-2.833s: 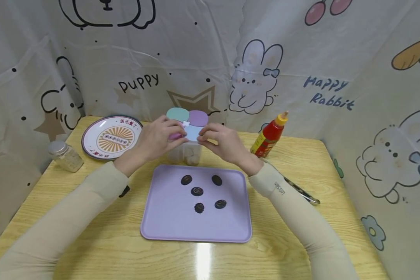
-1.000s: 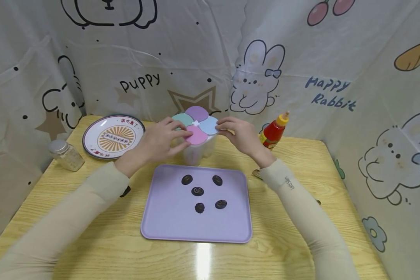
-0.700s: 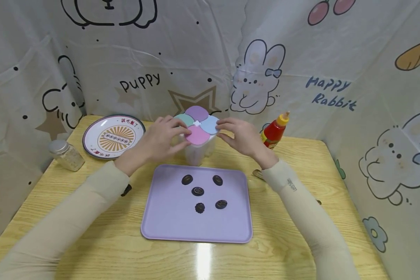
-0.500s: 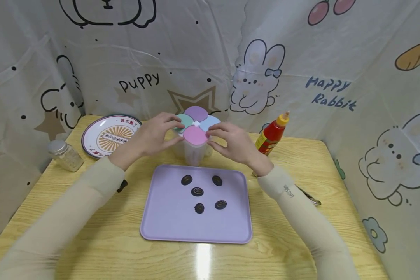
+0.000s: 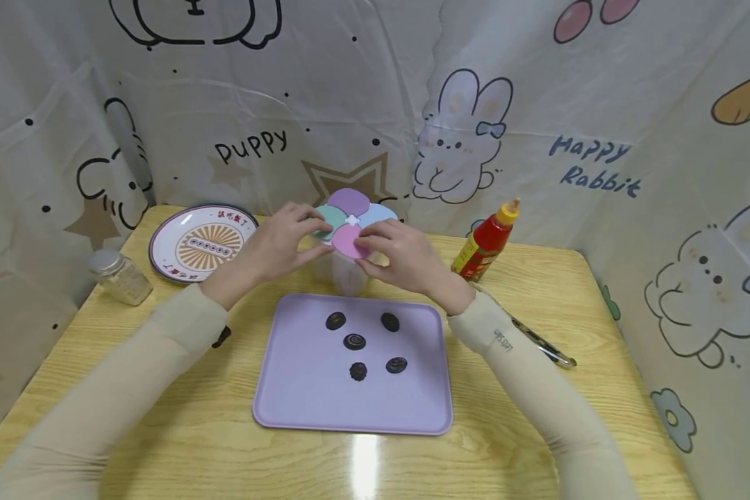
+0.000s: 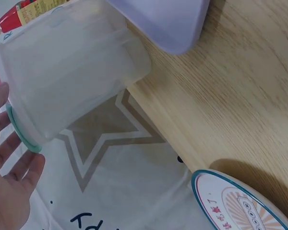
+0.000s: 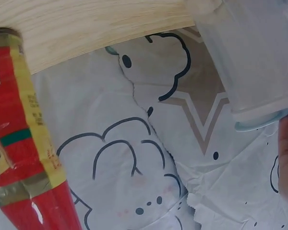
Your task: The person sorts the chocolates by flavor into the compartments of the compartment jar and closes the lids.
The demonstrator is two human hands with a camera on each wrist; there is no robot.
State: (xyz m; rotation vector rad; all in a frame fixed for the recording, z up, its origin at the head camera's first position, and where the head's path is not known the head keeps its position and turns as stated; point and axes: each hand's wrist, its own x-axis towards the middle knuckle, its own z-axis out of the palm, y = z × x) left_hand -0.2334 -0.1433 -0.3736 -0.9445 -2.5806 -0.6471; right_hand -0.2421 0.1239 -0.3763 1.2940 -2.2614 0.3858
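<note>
A clear plastic container [image 5: 348, 272] with a four-petal lid of green, purple, blue and pink flaps stands behind the purple tray [image 5: 300, 399]. My left hand [image 5: 312, 235] grips the container's left side at the green flap [image 5: 330, 217]. My right hand [image 5: 365, 248] pinches the front pink flap [image 5: 345, 240]. In the left wrist view the container [image 6: 72, 72] fills the top left, with my fingers [image 6: 12, 187] at its teal rim. The right wrist view has the container [image 7: 254, 52] at the top right. Its inside is hidden.
Several dark cookies [image 5: 354, 341] lie on the tray. A patterned plate [image 5: 201, 243] and a small glass jar [image 5: 115, 278] sit at the back left. A red sauce bottle [image 5: 484, 239] and metal tongs [image 5: 540, 344] lie to the right. Cartoon-print cloth walls close in the table.
The container has been turned so the pink flap faces front. My right hand moved from the blue flap at the right side to the pink flap; the left hand stayed on the left side.
</note>
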